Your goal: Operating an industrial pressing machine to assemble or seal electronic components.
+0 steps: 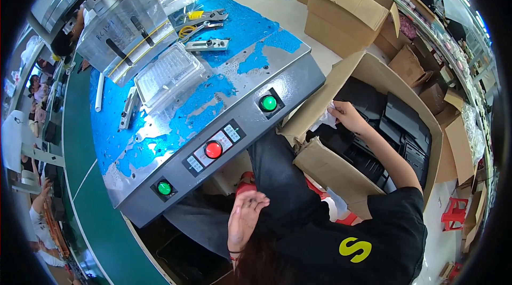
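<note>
My right hand [346,116] reaches over the edge of an open cardboard box [349,175] at the right. Its fingers pinch a crumpled white piece [324,119], perhaps cloth or thin film. Under that arm, several black plastic parts [402,127] lie inside the box. My left hand [247,215] is raised above my lap, palm showing, with loosely bent fingers and nothing in it. Nearest to it is the grey front panel of a press, which carries a red button [213,149] and two green buttons [269,103].
A clear plastic tray [173,74] sits on the worn blue press table [200,106], below a clear block [128,31]. Wrenches [205,18] and metal clamp bars [207,45] lie behind. Another carton [341,15] stands at the back; a green belt [80,141] runs along the left.
</note>
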`<act>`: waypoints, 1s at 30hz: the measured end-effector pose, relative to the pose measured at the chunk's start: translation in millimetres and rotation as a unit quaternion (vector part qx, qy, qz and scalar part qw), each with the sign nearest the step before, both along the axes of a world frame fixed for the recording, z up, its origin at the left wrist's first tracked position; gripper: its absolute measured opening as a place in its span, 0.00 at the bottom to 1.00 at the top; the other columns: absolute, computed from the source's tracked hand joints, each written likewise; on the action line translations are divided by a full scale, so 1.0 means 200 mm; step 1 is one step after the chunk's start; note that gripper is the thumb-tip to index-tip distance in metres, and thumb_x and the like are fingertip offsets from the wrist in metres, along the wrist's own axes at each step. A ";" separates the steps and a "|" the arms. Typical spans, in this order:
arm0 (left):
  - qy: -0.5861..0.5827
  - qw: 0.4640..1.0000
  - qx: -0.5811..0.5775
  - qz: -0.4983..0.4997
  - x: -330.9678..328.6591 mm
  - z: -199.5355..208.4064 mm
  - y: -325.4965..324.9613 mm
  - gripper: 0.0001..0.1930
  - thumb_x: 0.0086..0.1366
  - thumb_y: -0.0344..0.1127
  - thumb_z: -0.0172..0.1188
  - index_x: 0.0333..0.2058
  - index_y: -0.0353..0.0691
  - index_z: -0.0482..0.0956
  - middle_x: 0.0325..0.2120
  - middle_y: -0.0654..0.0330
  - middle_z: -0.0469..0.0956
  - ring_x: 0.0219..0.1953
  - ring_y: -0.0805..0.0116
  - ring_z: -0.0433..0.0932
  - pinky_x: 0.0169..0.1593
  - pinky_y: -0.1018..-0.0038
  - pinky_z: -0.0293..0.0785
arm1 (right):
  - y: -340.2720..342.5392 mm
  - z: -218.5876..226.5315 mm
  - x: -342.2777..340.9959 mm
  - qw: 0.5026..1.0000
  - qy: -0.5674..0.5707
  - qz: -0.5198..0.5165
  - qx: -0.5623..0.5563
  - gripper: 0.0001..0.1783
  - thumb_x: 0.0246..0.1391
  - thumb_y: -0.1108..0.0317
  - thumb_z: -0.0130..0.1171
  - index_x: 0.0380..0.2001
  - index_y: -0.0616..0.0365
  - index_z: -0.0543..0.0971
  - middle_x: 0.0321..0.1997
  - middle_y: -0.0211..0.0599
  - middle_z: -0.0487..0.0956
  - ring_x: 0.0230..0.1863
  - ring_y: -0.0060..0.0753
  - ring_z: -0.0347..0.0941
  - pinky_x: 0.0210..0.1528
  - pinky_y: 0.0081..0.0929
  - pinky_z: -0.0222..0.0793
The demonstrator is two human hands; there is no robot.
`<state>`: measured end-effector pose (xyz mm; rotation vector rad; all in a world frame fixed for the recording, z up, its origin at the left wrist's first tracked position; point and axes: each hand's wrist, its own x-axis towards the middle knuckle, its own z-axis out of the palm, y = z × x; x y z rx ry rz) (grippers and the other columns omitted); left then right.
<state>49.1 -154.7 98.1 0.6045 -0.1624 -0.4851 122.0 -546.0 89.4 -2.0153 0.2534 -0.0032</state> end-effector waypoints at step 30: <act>-0.688 0.591 0.420 0.004 0.42 0.21 -0.86 0.11 0.58 0.37 0.54 0.37 0.38 0.75 0.34 0.59 0.76 0.38 0.60 0.73 0.45 0.69 0.68 | -0.41 0.28 -0.04 0.855 0.275 0.219 -0.380 0.64 0.26 0.33 0.65 0.65 0.40 0.44 0.69 0.49 0.36 0.68 0.60 0.31 0.66 0.50 0.35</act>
